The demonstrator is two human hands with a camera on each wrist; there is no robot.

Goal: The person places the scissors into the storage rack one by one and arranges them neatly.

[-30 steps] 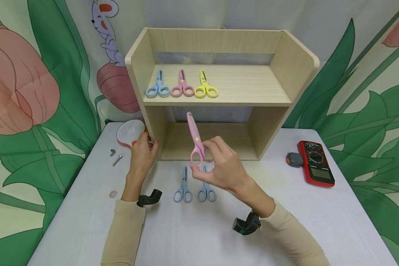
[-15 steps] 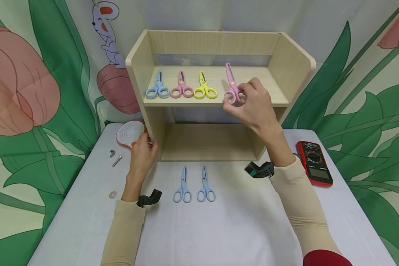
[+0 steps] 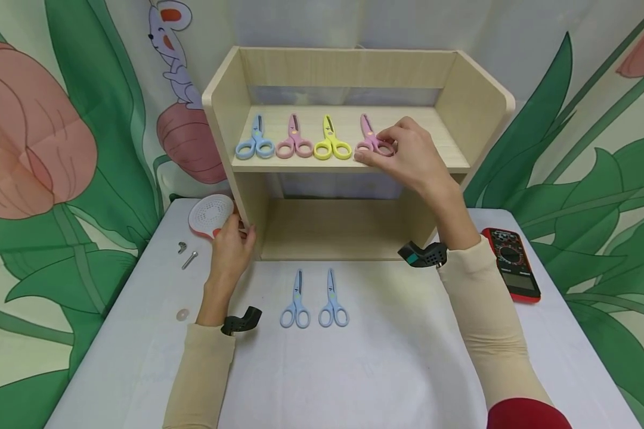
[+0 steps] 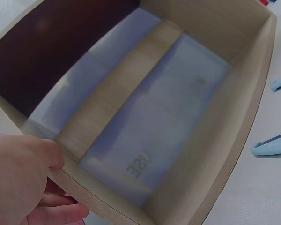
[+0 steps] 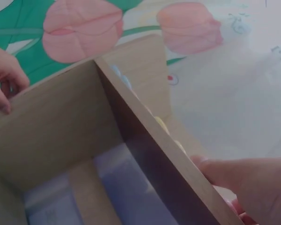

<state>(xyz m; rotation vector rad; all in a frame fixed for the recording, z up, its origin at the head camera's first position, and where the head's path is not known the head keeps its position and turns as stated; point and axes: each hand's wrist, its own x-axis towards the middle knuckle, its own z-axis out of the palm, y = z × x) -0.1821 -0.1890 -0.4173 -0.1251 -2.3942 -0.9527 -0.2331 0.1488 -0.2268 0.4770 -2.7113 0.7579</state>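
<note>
The right hand [image 3: 408, 149] pinches the pink scissors [image 3: 369, 140] by the handles, apparently laying them on the upper shelf [image 3: 408, 156] beside the yellow pair [image 3: 331, 143]. The left hand [image 3: 231, 241] grips the shelf unit's left front edge, steadying it.

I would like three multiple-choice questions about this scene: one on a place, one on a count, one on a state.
1. Where do the two light blue plastic scissors lie?
A. white table
B. upper shelf
C. lower shelf

2. How many scissors are on the upper board of the wooden shelf unit?
A. two
B. four
C. six

3. What is the right hand doing?
A. resting flat
B. pinching the pink plastic scissors
C. holding a screw

A: they lie in front of the unit. B: blue, pink, yellow, pink. B: its fingers grip the handles.
</note>
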